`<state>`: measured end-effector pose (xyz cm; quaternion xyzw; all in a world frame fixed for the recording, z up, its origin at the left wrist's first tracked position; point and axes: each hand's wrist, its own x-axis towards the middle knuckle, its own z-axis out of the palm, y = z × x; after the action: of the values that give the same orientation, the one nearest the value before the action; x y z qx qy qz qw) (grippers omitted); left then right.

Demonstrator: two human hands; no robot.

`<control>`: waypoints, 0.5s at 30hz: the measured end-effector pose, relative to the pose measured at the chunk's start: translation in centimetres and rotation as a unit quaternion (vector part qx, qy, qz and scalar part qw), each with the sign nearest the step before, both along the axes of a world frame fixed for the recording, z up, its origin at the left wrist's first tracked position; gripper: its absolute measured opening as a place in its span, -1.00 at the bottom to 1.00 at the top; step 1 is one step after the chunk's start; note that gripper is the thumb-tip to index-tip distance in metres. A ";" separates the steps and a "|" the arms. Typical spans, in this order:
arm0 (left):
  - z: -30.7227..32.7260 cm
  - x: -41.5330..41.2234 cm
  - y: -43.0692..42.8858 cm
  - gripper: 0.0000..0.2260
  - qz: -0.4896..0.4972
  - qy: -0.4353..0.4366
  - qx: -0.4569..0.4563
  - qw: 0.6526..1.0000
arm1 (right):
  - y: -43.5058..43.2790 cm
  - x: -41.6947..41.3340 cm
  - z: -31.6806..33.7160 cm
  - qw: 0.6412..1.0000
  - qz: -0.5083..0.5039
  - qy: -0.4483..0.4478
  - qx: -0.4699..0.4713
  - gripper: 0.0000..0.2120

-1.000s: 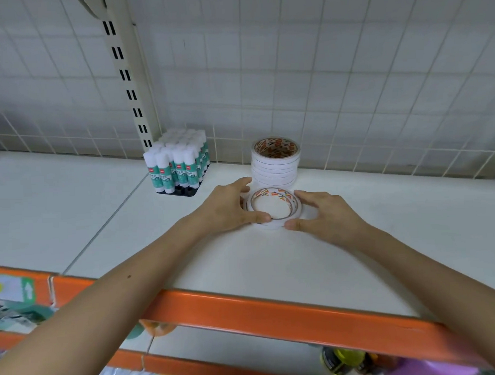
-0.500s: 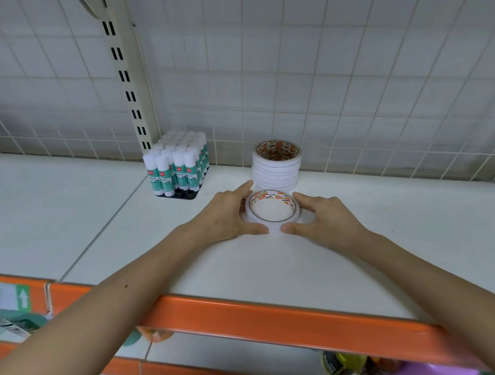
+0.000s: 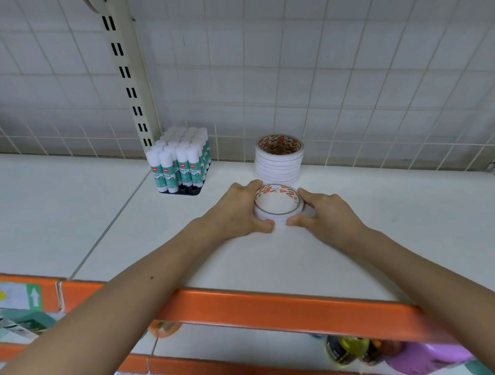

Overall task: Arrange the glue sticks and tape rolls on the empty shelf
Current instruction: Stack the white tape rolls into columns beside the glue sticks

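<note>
A low stack of white tape rolls (image 3: 278,213) lies flat on the white shelf (image 3: 186,231). My left hand (image 3: 238,213) grips its left side and my right hand (image 3: 323,212) grips its right side, thumbs at the front. Just behind it stands a taller stack of tape rolls (image 3: 279,159) against the back grid. A block of glue sticks (image 3: 181,164) with white caps and green labels stands upright in a black tray to the left of the tape.
A slotted cream upright (image 3: 127,76) rises behind the glue sticks, in front of the white wire grid back (image 3: 321,72). The shelf's orange front rail (image 3: 273,310) crosses below my forearms. Colourful goods (image 3: 358,351) sit on a lower shelf.
Both hands have kept their grip on the low tape stack and nudged it slightly back toward the taller stack. My view has shifted a little closer.
</note>
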<state>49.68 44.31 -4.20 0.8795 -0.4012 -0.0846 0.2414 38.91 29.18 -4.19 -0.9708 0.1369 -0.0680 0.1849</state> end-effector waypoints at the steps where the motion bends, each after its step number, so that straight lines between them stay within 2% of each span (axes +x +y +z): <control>1: 0.0 0.0 0.0 -0.42 -0.002 0.003 0.002 1.000 | 0.1 0.0 0.0 1.000 -0.005 0.002 0.012 -0.47; 4: 0.3 -0.2 0.2 -0.37 -0.011 0.006 0.009 1.000 | 0.4 -0.2 0.0 0.999 -0.007 0.016 0.038 -0.35; 8: 0.2 -0.5 0.5 -0.15 -0.022 -0.033 0.009 0.999 | 0.5 -1.3 0.7 0.997 -0.026 0.047 0.047 -0.25; 15: 2.4 -3.2 0.2 -0.46 -0.032 -0.063 -0.064 0.995 | -1.2 -4.1 1.7 0.997 -0.074 0.008 0.015 -0.44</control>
<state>46.47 44.51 -1.83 0.8528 -0.4479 -0.0110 0.2683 34.78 28.01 -2.49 -0.9557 0.2106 -0.0720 0.1926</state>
